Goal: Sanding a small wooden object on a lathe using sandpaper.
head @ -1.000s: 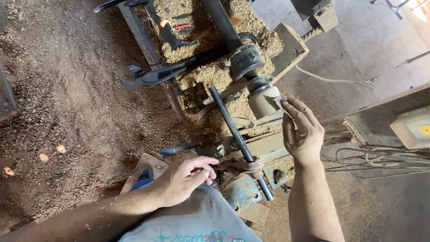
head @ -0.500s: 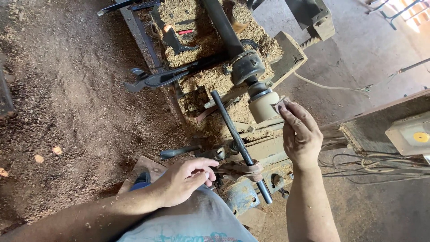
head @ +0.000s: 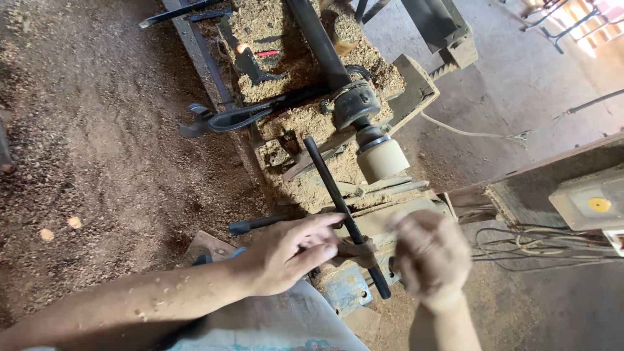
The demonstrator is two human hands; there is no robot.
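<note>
Workpiece (head: 383, 158) sits beyond blurred right hand (head: 432, 257), grip unclear; left hand (head: 292, 253), fingers extended, touches bar (head: 341, 211).

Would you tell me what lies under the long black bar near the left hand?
Under the black bar lie sawdust and the lathe's metal bed. The left hand covers whatever sits beside its lower end.

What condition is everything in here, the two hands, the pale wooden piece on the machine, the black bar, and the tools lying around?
Left hand: open, fingers stretched toward the black bar.
Right hand: motion-blurred, off the wood; grip cannot be told.
Pale wood piece: mounted on the lathe spindle, untouched.
Black bar: lying slanted across the lathe bed.
Wrench: lying at the bed's edge, half in sawdust.
Lathe bed: heaped with sawdust.
Cables: loose on the floor.
</note>
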